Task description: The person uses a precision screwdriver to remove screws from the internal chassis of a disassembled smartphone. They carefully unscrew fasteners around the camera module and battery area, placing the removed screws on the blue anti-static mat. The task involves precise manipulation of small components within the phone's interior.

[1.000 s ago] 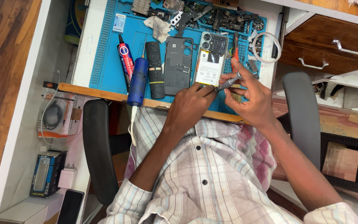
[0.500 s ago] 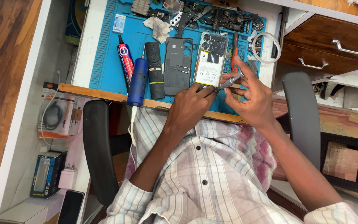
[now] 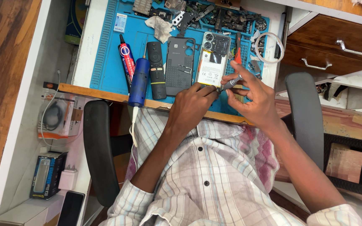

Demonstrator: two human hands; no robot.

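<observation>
An opened smartphone (image 3: 213, 59) lies face down on the blue work mat (image 3: 109, 50), its battery and camera block exposed. My left hand (image 3: 190, 108) rests at the phone's lower edge, fingertips pressing on its bottom corner. My right hand (image 3: 254, 99) grips a slim grey screwdriver (image 3: 230, 83) whose tip points at the phone's lower right corner. The removed dark back cover (image 3: 179, 65) lies just left of the phone.
On the mat's left part lie a black remote (image 3: 156, 69), a blue electric screwdriver (image 3: 139, 82) with a white cable and a glue tube (image 3: 126, 62). Loose parts crowd the mat's far edge. A white tape ring (image 3: 267, 47) sits right; wooden drawers (image 3: 336, 46) stand further right.
Both hands stay at the phone's lower edge; the screwdriver has shifted only slightly in my right hand.
</observation>
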